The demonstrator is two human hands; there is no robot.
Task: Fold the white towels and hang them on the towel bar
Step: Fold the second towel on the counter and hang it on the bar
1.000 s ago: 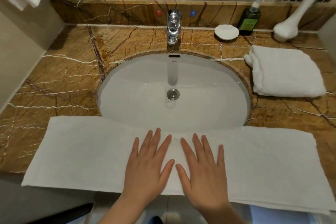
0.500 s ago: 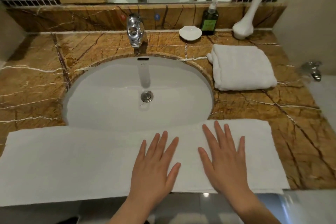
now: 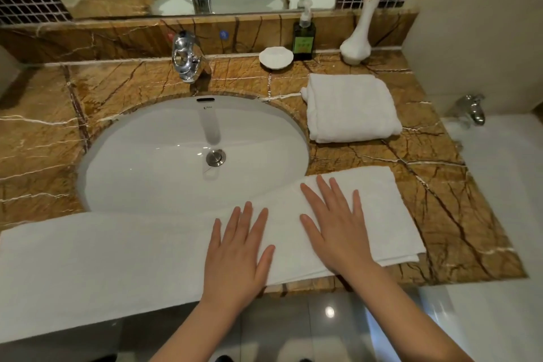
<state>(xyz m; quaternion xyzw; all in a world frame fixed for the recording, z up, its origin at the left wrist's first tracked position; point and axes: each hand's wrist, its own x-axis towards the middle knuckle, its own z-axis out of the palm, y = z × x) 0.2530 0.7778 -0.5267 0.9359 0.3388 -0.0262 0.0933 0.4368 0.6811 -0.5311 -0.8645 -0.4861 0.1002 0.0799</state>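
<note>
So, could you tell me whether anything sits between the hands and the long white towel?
Nothing visible does: the left hand and right hand lie flat directly on the long towel.

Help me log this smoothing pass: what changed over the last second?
A second ago the hands lay side by side at the middle of the long towel. They have spread apart: the right hand slid toward the towel's right end, and the left hand shifted slightly right. Both stay flat, gripping nothing. The long towel still lies along the front edge of the counter; the folded towel stays right of the sink.
</note>
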